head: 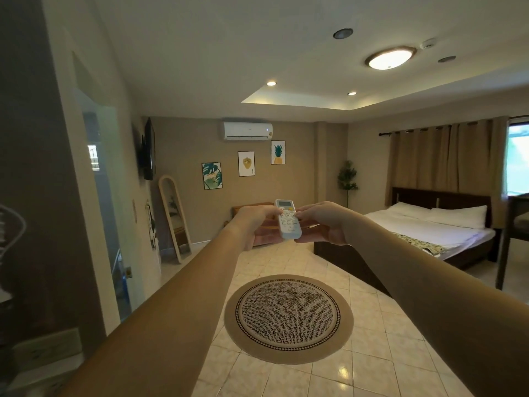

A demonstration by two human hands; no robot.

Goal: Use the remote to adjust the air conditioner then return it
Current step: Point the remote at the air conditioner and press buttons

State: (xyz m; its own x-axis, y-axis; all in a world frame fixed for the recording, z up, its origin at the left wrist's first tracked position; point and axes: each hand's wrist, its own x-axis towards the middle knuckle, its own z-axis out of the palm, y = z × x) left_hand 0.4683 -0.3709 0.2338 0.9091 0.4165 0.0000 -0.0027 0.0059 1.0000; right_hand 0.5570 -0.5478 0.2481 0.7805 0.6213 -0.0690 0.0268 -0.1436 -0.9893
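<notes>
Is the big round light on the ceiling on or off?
On. The ceiling light glows bright white inside its dark rim, brighter than the ceiling around it.

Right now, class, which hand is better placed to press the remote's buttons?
Probably the right hand: its thumb lies on the keypad of the remote, while the left hand grips the side, steadying it toward the air conditioner.

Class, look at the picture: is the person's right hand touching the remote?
Touching. The head view shows the right hand with its thumb pressed on the button face of the remote and its fingers underneath, no gap between them.
</notes>
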